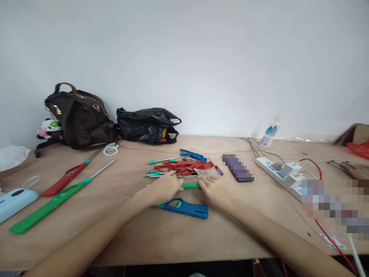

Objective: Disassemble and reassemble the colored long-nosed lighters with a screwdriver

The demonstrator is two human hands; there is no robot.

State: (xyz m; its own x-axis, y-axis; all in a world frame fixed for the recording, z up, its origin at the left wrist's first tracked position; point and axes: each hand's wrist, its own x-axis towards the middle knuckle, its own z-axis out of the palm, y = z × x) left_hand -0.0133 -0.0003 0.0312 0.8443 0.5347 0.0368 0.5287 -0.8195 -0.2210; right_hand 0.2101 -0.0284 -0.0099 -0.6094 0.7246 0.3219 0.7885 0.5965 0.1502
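Both of my hands grip a green lighter handle (pixel 191 186) at the middle of the table. My left hand (pixel 167 187) is closed on its left part, and my right hand (pixel 213 189) is closed on its right end. Nearer the front edge, just below the hands, lies a blue lighter (pixel 191 209). Behind the hands is a pile of red casing parts (pixel 175 165) with metal rods. Blue casing parts (pixel 193 155) lie at the back of the pile, and a small purple screwdriver (pixel 219 170) is to its right.
Red (pixel 65 179) and green (pixel 54 204) long lighters lie at the left by a light-blue device (pixel 17 203). A dark backpack (pixel 83 119) and black bag (pixel 144 125) stand behind. At right are a power strip (pixel 276 177), bottle (pixel 271 132) and another person's hand (pixel 357 169).
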